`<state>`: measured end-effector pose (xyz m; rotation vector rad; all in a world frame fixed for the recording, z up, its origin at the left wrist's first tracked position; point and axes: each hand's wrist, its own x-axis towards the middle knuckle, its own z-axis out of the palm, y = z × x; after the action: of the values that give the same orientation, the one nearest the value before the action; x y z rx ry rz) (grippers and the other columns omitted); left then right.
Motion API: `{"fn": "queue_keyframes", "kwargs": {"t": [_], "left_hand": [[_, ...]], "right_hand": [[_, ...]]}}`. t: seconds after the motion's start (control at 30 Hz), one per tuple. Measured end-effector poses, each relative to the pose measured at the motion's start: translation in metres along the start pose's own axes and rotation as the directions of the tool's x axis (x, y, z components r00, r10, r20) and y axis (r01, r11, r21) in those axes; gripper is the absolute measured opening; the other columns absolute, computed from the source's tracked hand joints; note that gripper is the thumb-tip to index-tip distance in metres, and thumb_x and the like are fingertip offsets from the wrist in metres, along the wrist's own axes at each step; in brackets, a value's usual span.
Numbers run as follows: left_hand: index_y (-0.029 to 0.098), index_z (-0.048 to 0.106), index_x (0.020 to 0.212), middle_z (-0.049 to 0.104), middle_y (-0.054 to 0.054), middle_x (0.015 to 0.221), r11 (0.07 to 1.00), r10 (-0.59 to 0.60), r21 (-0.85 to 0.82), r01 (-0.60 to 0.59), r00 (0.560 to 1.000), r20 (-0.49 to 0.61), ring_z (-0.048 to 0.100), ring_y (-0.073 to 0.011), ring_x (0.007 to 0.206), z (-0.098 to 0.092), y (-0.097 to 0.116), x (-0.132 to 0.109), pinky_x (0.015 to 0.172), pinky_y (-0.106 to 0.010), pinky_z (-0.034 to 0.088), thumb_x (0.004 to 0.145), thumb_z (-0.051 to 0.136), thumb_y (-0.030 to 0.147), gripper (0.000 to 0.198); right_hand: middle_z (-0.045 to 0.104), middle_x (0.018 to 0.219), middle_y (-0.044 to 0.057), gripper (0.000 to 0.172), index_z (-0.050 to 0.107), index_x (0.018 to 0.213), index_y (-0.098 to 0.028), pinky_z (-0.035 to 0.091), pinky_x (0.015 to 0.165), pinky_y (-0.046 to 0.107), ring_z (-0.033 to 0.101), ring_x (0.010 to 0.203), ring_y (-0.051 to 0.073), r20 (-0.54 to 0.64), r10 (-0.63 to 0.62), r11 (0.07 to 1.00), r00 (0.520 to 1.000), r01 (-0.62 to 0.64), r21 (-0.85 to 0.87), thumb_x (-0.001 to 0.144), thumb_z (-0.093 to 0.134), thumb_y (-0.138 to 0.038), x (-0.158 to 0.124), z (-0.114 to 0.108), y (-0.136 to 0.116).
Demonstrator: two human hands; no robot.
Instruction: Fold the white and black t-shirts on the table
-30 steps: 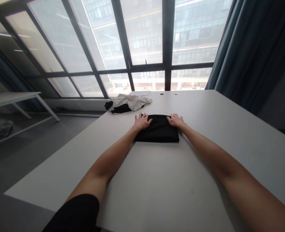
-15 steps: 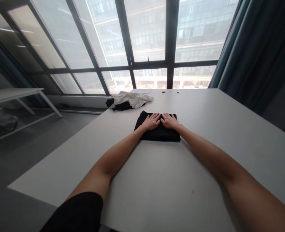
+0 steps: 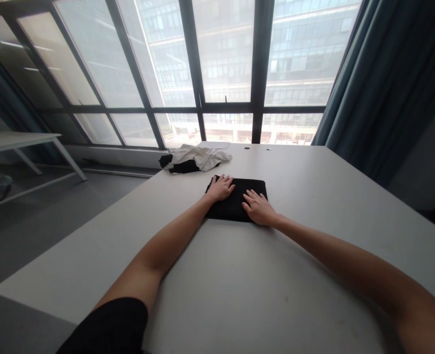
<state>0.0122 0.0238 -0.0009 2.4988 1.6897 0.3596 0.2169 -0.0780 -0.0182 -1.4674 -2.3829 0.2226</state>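
Window wall [image 3: 222, 54]: dark frames, fills the far side; a building with rows of glass shows through the panes. Blue-grey curtain [image 3: 375, 93]: hangs in folds at far right. Desk [image 3: 210, 280]: white, wide, runs from the near side out toward the window. Second desk [image 3: 18, 140]: white top, pale legs, stands at far left, well apart from the first.

Cloth heap [image 3: 204, 155]: white over black, crumpled, lies at the far left edge of the desk. Black cloth [image 3: 235, 206]: folded into a flat, roughly rectangular bundle, lies on the desk nearer than the heap and to its right. Its far edge and far right corner show; part of its near right side is covered by a hand.

Left hand [image 3: 221, 189]: palm down on the far left part of the bundle — fingers extended and slightly parted, nothing gripped between them. Right hand [image 3: 260, 208]: over the near right part, heel by the near edge, fingers spread and pointing far left across the top — no hold on the fabric visible; underside of the palm hidden. Hands apart, black fabric visible between them.

Dark disc [image 3: 246, 148]: small, near the far edge of the desk, right of the heap.
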Motion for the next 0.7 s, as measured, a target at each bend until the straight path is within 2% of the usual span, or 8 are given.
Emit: {"fn": "queue_keyframes", "kwargs": {"t": [0.1, 0.2, 0.3, 0.4, 0.47, 0.53, 0.63, 0.7], "left_hand": [[0.014, 0.036, 0.154, 0.025, -0.017, 0.164, 0.983, -0.18, -0.052, 0.178, 0.983, -0.036, 0.014, -0.0349, 0.153, -0.02, -0.03, -0.008, 0.119, -0.061, 0.006, 0.102, 0.036, 0.043, 0.059], [0.009, 0.038, 0.151, 0.036, -0.023, 0.157, 0.944, -0.307, -0.135, 0.301, 0.951, -0.027, 0.029, -0.0333, 0.148, -0.04, -0.055, -0.02, 0.118, -0.05, 0.026, 0.101, 0.039, 0.043, 0.06], [0.012, 0.053, 0.139, 0.06, -0.02, 0.137, 0.905, -0.365, -0.22, 0.365, 0.93, 0.042, 0.054, -0.0315, 0.13, -0.056, -0.067, -0.035, 0.105, -0.041, 0.046, 0.096, 0.049, 0.052, 0.059], [0.016, 0.07, 0.108, 0.073, -0.013, 0.105, 0.831, -0.357, -0.361, 0.424, 0.903, 0.24, 0.072, -0.0252, 0.092, -0.07, -0.067, -0.049, 0.081, -0.033, 0.058, 0.083, 0.065, 0.063, 0.054], [0.016, 0.07, 0.088, 0.073, -0.009, 0.09, 0.73, -0.346, -0.458, 0.507, 0.852, 0.392, 0.07, -0.0203, 0.075, -0.076, -0.063, -0.053, 0.067, -0.028, 0.057, 0.07, 0.079, 0.063, 0.051], [0.017, 0.065, 0.074, 0.068, -0.005, 0.076, 0.652, -0.354, -0.489, 0.579, 0.803, 0.478, 0.064, -0.0163, 0.064, -0.079, -0.059, -0.054, 0.056, -0.025, 0.05, 0.058, 0.089, 0.058, 0.05], [0.018, 0.053, 0.058, 0.052, 0.001, 0.053, 0.646, -0.361, -0.471, 0.601, 0.784, 0.505, 0.052, -0.0129, 0.052, -0.079, -0.053, -0.048, 0.046, -0.023, 0.038, 0.05, 0.094, 0.055, 0.056], [0.018, 0.051, 0.056, 0.047, 0.003, 0.049, 0.641, -0.341, -0.481, 0.598, 0.783, 0.52, 0.049, -0.0126, 0.051, -0.078, -0.05, -0.044, 0.045, -0.023, 0.035, 0.047, 0.095, 0.055, 0.057]], "right_hand": [[0.037, 0.159, 0.015, 0.052, 0.053, 0.143, -0.013, 0.02, 0.122, 0.046, 0.026, 0.15, 0.027, -0.062, 0.11, 0.982, 0.992, -0.099, 0.163, 0.1, 0.042, -0.039, -0.002, -0.011, 0.016], [0.05, 0.151, 0.015, 0.046, 0.059, 0.136, -0.015, 0.031, 0.119, 0.042, 0.041, 0.143, 0.027, -0.128, 0.332, 0.886, 0.934, -0.262, 0.383, 0.095, 0.049, -0.033, 0.001, -0.031, 0.038], [0.068, 0.126, 0.019, 0.039, 0.066, 0.123, -0.013, 0.053, 0.1, 0.045, 0.064, 0.119, 0.033, -0.023, 0.475, 0.772, 0.879, -0.405, 0.49, 0.091, 0.055, -0.032, 0.003, -0.048, 0.055], [0.075, 0.09, 0.017, 0.027, 0.07, 0.1, -0.01, 0.063, 0.069, 0.039, 0.074, 0.08, 0.028, 0.172, 0.52, 0.638, 0.836, -0.515, 0.573, 0.086, 0.064, -0.032, 0.003, -0.055, 0.059], [0.072, 0.074, 0.012, 0.02, 0.068, 0.089, -0.011, 0.062, 0.058, 0.033, 0.072, 0.065, 0.023, 0.272, 0.518, 0.562, 0.811, -0.563, 0.606, 0.082, 0.07, -0.03, 0.003, -0.057, 0.056], [0.067, 0.064, 0.008, 0.017, 0.066, 0.084, -0.012, 0.059, 0.051, 0.028, 0.068, 0.056, 0.019, 0.326, 0.525, 0.506, 0.786, -0.596, 0.623, 0.081, 0.072, -0.028, 0.003, -0.058, 0.05], [0.06, 0.057, 0.004, 0.015, 0.063, 0.081, -0.012, 0.051, 0.042, 0.024, 0.06, 0.046, 0.015, 0.364, 0.544, 0.448, 0.756, -0.629, 0.635, 0.081, 0.072, -0.024, 0.003, -0.061, 0.042], [0.06, 0.058, 0.003, 0.014, 0.062, 0.081, -0.012, 0.049, 0.041, 0.023, 0.057, 0.045, 0.013, 0.376, 0.534, 0.422, 0.757, -0.625, 0.657, 0.08, 0.073, -0.021, 0.003, -0.063, 0.037]]}}
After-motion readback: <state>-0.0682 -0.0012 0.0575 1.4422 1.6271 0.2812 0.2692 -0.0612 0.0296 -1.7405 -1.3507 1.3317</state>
